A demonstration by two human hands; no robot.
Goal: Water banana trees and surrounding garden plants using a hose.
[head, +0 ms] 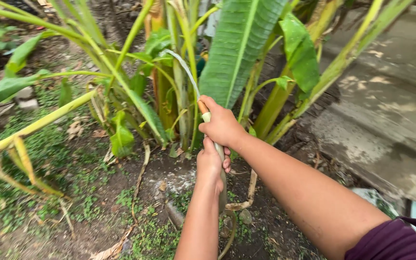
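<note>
Your right hand [221,124] and left hand [210,163] both have fingers clamped on a pale green garden hose [222,185], its water stream [185,70] arcing into broad-leaved banana plants [239,53].

1 head view looks down, close over forearms, toward banana plants [246,53].

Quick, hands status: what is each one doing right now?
Left hand: closed around the hose, lower grip.
Right hand: closed around the hose near its nozzle end, water stream coming out.
</note>
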